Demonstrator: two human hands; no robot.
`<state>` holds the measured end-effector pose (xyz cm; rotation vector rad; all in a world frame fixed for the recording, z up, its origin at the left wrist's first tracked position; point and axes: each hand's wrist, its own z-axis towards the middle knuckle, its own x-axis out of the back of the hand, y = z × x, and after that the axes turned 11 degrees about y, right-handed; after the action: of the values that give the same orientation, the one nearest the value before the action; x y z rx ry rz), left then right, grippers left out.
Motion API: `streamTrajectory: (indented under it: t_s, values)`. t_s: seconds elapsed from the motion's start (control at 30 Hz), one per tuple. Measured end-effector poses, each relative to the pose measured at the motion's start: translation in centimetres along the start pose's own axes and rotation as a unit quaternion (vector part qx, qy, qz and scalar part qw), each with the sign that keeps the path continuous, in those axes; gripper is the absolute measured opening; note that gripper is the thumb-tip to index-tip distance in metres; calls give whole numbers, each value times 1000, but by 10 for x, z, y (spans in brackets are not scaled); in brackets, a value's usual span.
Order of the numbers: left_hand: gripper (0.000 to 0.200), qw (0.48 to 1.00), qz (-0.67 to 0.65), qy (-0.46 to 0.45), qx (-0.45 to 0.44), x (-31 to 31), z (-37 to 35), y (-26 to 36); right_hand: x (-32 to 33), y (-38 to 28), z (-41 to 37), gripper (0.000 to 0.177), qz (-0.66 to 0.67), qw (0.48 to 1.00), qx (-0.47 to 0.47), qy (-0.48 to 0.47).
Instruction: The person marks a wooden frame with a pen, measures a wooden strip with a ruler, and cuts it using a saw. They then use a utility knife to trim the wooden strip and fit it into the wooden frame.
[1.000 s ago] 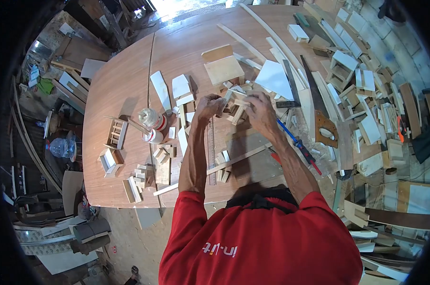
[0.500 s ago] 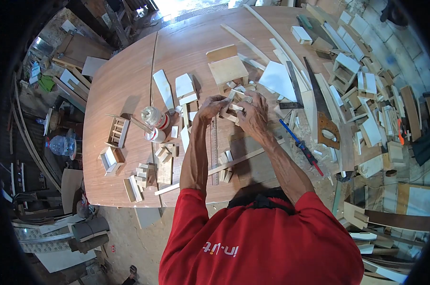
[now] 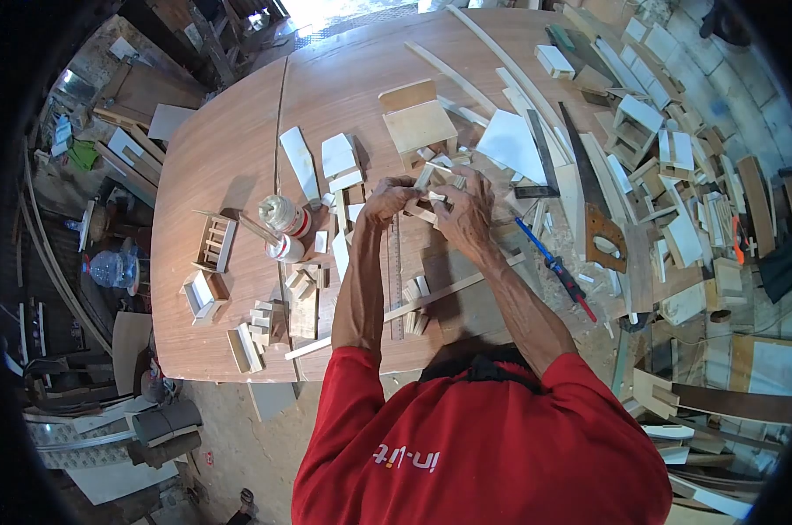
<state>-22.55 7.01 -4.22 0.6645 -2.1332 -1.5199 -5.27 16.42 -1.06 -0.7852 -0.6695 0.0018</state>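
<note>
Between my hands is a small wooden frame (image 3: 422,213) made of short pale strips, held over the table. My left hand (image 3: 390,200) pinches its left side, fingers closed. On the right side my right hand (image 3: 466,214) has its thumb and fingers closed at the strips, covering part of the frame. Just beyond the hands stands a small wooden chair-like piece (image 3: 420,127) with an upright back. Several short offcuts lie in front of it. A steel ruler (image 3: 396,289) runs along the table beside my left forearm, and a long thin strip (image 3: 405,308) crosses it.
Left of my arm stand a glue jar (image 3: 284,216) and a white pot (image 3: 284,248) with a stick in it. A handsaw (image 3: 603,241), a try square (image 3: 540,166) and a blue-and-red tool (image 3: 549,262) lie to the right. Wood scraps (image 3: 676,210) crowd the right edge.
Both hands stay in nearly the same place on the small frame. The fingers shift slightly, and a pale strip now shows across its top between them. The view has moved very slightly.
</note>
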Motion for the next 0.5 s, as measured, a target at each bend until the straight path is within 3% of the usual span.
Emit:
streamTrajectory:
  t_s: [0.5]
  values:
    - [37, 996, -72, 53, 8, -7, -11, 1, -10, 8, -5, 22, 27, 999, -26, 21]
